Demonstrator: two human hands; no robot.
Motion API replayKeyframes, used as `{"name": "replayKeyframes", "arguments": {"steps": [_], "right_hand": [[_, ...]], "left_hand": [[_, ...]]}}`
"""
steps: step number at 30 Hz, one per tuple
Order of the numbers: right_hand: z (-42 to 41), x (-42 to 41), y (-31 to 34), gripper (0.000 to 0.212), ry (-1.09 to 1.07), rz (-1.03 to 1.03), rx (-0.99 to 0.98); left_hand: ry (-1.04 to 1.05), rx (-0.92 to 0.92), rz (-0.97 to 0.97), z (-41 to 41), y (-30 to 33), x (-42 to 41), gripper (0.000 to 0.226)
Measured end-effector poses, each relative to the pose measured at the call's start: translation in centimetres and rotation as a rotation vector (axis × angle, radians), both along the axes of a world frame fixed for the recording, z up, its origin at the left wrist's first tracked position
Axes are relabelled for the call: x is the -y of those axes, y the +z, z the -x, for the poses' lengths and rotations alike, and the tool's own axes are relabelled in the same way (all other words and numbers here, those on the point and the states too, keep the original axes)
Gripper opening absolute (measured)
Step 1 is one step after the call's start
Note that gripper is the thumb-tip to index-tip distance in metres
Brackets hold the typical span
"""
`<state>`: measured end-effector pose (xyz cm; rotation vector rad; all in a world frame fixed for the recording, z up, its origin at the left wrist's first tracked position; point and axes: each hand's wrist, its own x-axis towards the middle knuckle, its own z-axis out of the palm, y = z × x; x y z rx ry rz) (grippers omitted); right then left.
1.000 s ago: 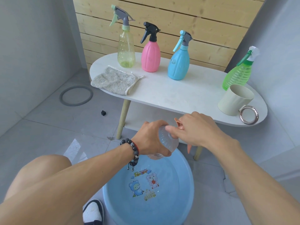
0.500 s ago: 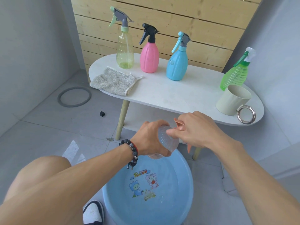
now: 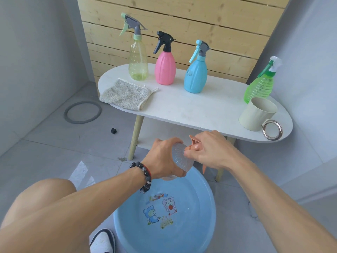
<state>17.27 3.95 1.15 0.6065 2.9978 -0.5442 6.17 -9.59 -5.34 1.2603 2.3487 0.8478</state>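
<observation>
I see a washing corner in a home. Big grey floor tiles (image 3: 54, 152), a round blue plastic basin (image 3: 200, 198) and a pink plastic spray bottle (image 3: 165, 70) on a white oval table (image 3: 200, 106) show it.

I see grey walls (image 3: 36, 42) flanking a pale wooden slat panel (image 3: 182, 15), a grey tiled floor (image 3: 54, 143) (glossy, with one bright reflection), and a white oval table (image 3: 191, 110) on wooden legs (image 3: 135, 137).

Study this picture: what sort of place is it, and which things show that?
Probably a household washing or utility corner, perhaps a balcony: a grey tiled floor, a blue basin on it, and a low white table bearing spray bottles and a cloth.
</observation>
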Motion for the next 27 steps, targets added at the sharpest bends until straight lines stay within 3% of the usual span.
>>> {"name": "replayKeyframes", "arguments": {"steps": [6, 17, 20, 22, 25, 27], "right_hand": [[0.4, 0.2, 0.0, 0.033, -0.090, -0.083, 0.066], [-0.4, -1.1, 2.3, 0.037, -0.224, 0.017, 0.097], [-1.0, -1.4, 3.7, 0.038, -0.241, 0.027, 0.007], [-1.7, -1.9, 5.3, 0.048, -0.207, 0.223, -0.094], [-3.2, -3.4, 8.0, 0.058, -0.274, 0.600, -0.438], [-3.7, -5.0, 8.4, 0.052, -0.405, 0.719, -0.679]], "left_hand": [[-0.007, -0.038, 0.005, -0.4, -0.1, -0.1, 0.094], [0.040, -0.079, -0.112, -1.6, 0.6, -1.3, 0.095], [0.073, -0.034, -0.148, -1.5, 1.6, -1.8, 0.089], [0.108, 0.017, -0.207, -1.1, 3.0, -2.4, 0.082], [0.165, 0.137, -0.348, 0.1, 5.4, -3.6, 0.080], [0.169, 0.155, -0.425, 1.4, 6.9, -4.8, 0.080]]}}
